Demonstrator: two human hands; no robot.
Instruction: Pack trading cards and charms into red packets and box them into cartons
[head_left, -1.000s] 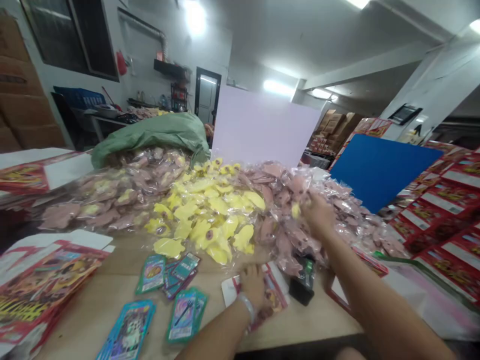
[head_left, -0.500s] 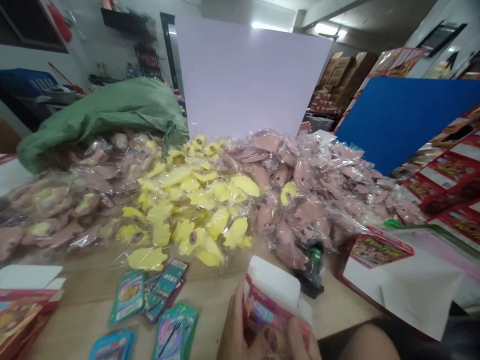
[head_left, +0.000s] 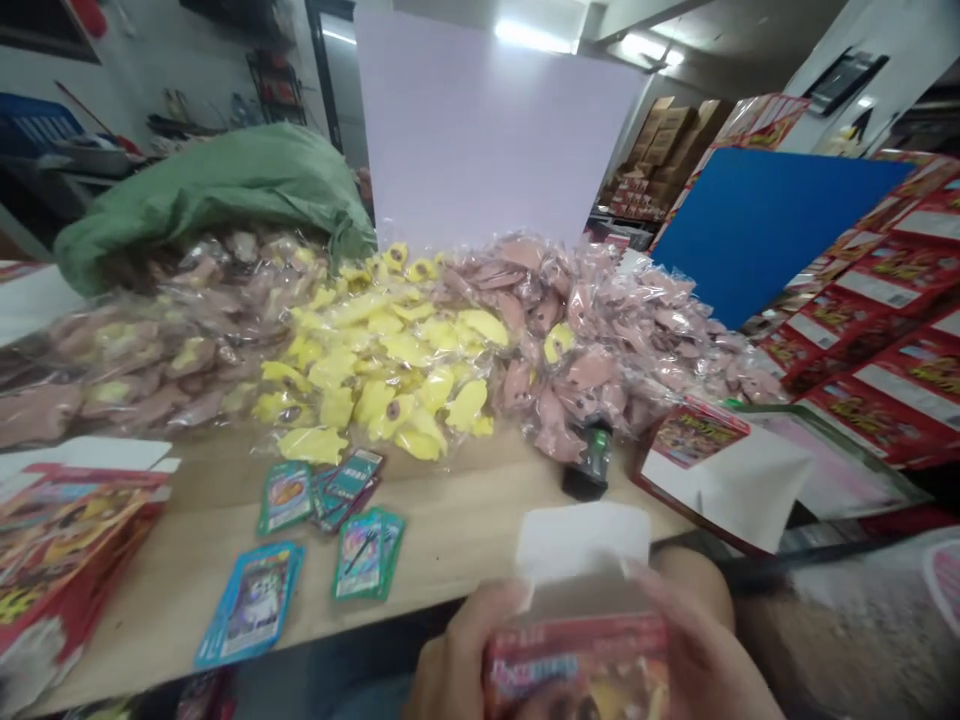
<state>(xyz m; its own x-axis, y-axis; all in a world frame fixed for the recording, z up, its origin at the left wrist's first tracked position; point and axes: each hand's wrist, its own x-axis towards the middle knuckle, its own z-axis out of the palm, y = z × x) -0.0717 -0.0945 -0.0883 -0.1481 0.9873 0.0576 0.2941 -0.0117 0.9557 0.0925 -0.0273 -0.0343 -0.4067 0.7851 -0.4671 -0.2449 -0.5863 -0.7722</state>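
Red box (head_left: pixel 577 675) held at near edge of table (head_left: pixel 450 515), right of centre; white flap (head_left: pixel 585 535) raised on far side. Box's left side gripped by left hand (head_left: pixel 466 655), right side by right hand (head_left: pixel 709 655); fingers closed on it, slightly blurred. Card stacks (head_left: pixel 259 605) laid out to the left. Bagged yellow pieces (head_left: pixel 405 350) heaped far centre, bagged pink pieces (head_left: pixel 589 370) piled to their right.

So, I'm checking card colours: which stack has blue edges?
The front-left stack, with the whitish figure; the fork stack, back-left stack and fanned stack have green or purple edges.
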